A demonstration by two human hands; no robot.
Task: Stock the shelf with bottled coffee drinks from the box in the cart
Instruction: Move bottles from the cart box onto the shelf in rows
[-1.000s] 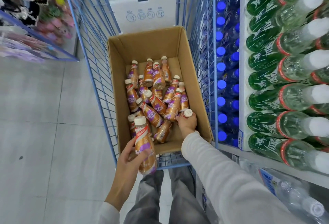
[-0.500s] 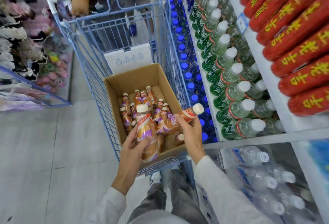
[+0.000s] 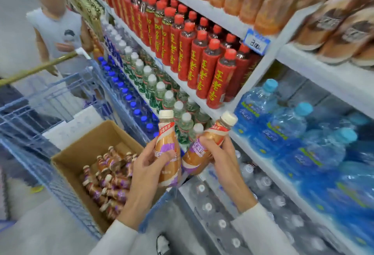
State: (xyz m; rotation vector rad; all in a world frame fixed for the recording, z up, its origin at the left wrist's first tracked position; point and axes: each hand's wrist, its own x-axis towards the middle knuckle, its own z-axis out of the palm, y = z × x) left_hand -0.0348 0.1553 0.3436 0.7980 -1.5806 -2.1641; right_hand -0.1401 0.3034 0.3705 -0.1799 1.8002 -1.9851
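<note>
My left hand (image 3: 144, 170) grips an upright brown-and-purple coffee bottle (image 3: 168, 147) with a white cap. My right hand (image 3: 223, 158) grips a second coffee bottle (image 3: 204, 145), tilted with its cap toward the upper right. Both bottles are held side by side above the near right corner of the cardboard box (image 3: 85, 147), which sits in the blue wire cart (image 3: 50, 169). Several more coffee bottles (image 3: 109, 181) lie loose in the box. The shelving (image 3: 269, 68) stands directly to the right of my hands.
The shelves hold red-capped red bottles (image 3: 202, 60), green-labelled water bottles (image 3: 162, 92), blue-capped bottles (image 3: 129, 100), large blue water jugs (image 3: 293, 133) and clear bottles low down (image 3: 222, 204). A person in a white shirt (image 3: 58, 30) stands at the cart's far handle.
Both hands have lifted their bottles up and out of the box. My view has swung up and right toward the shelves, and the right bottle has come close beside the left one.
</note>
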